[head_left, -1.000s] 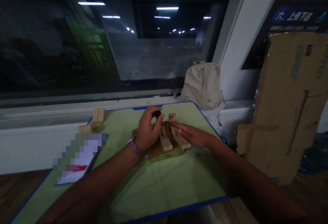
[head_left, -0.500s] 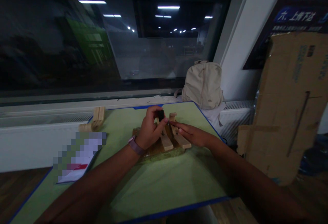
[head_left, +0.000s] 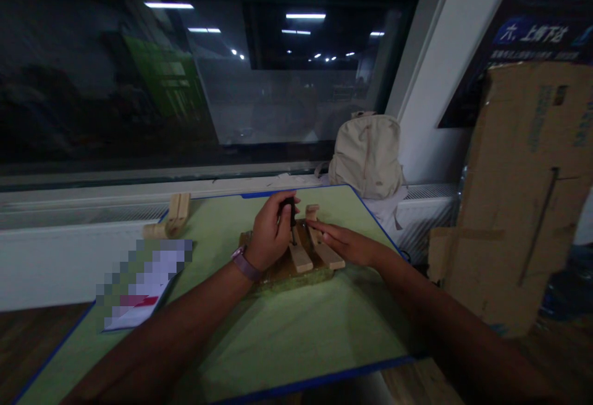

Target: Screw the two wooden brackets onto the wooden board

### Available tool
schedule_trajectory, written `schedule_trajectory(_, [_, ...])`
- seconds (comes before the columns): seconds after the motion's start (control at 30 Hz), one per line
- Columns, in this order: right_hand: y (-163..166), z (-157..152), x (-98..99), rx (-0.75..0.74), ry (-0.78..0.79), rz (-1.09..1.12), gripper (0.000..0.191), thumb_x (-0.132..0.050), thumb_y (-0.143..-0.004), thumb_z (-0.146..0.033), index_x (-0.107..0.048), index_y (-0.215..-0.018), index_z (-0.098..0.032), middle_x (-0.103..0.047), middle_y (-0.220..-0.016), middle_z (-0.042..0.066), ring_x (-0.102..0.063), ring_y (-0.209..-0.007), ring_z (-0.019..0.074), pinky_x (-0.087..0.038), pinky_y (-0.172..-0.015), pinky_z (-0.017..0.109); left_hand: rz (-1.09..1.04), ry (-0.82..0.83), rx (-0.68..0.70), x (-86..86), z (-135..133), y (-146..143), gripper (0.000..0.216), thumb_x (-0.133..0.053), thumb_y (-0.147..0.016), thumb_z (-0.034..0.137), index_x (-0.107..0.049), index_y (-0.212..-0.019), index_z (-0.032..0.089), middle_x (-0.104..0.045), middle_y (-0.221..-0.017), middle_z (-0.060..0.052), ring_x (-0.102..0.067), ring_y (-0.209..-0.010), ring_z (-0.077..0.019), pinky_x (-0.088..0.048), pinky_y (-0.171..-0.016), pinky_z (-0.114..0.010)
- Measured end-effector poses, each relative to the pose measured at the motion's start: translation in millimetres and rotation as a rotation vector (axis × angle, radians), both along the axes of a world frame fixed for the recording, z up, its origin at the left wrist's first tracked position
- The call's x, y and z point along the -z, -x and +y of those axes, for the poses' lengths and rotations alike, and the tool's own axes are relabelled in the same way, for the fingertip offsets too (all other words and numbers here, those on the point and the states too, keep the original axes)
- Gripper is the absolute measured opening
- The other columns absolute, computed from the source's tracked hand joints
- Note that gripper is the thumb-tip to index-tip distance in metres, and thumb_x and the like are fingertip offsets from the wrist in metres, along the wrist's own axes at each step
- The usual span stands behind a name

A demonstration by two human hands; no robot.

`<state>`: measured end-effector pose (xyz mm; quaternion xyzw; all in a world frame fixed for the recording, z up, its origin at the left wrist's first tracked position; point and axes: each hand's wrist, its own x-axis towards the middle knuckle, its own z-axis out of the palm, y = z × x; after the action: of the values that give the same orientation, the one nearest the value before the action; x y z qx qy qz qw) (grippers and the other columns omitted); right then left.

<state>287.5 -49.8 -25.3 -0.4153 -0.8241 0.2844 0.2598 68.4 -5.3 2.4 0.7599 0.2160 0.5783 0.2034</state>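
My left hand (head_left: 273, 229), with a watch on its wrist, is closed around a black-handled tool that looks like a screwdriver (head_left: 291, 209). The tool stands nearly upright, its lower end over the left wooden piece (head_left: 302, 259), where a small dark spot shows. My right hand (head_left: 345, 243) lies with fingers stretched out on the right wooden piece (head_left: 331, 255), which has a raised far end. Both pieces rest side by side on a brown-topped block (head_left: 296, 278) with greenish sides. The tool's tip is too small to make out.
On the green, blue-edged table (head_left: 296, 337), more joined wooden pieces (head_left: 178, 213) stand at the far left, behind a blurred-out booklet (head_left: 152, 281). A beige backpack (head_left: 368, 155) sits beyond the far right corner. Tall cardboard (head_left: 523, 201) leans at the right.
My left thumb has drawn back from my right fingertips and now lies along the black handle. The handle has come lower, over the left wooden piece. My right hand has hardly moved.
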Motion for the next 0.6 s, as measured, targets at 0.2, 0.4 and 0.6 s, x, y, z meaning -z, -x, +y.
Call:
schedule_trajectory(0.2, [-1.5, 2.4, 3.3, -0.026, -0.011, 0.025, 0.060, -0.029, -0.102, -0.053, -0.034, -0.152, -0.020, -0.038, -0.156, 0.011, -0.035, -0.143, 0.0255, -0.025, -0.119, 0.049, 0.009, -0.100, -0.012, -3.9, 1.2, 3.4, 0.021, -0.049, -0.096, 0.025, -0.057, -0.116, 0.022, -0.065, -0.099, -0.005, -0.064, -0.086, -0.0141, -0.054, -0.078, -0.029])
schedule_trajectory(0.4, [-0.9, 3.4, 3.6, -0.016, -0.006, 0.023, 0.059, -0.029, -0.102, -0.053, -0.034, -0.152, -0.022, -0.038, -0.156, 0.010, -0.034, -0.144, 0.0256, -0.024, -0.119, 0.051, 0.026, -0.269, -0.175, -14.3, 1.3, 5.6, 0.014, -0.062, -0.089, 0.023, -0.065, -0.103, 0.021, -0.059, -0.098, -0.004, -0.059, -0.089, -0.0155, -0.053, -0.078, -0.030])
schedule_trajectory(0.6, [0.0, 1.0, -0.3, -0.010, 0.002, 0.014, 0.061, -0.030, -0.101, -0.056, -0.035, -0.151, -0.022, -0.039, -0.155, 0.009, -0.036, -0.142, 0.0261, -0.025, -0.119, 0.050, -0.016, -0.121, -0.129, -7.6, 1.3, 3.2, 0.025, -0.051, -0.095, 0.024, -0.056, -0.119, 0.022, -0.061, -0.107, -0.007, -0.061, -0.096, -0.0167, -0.053, -0.083, -0.032])
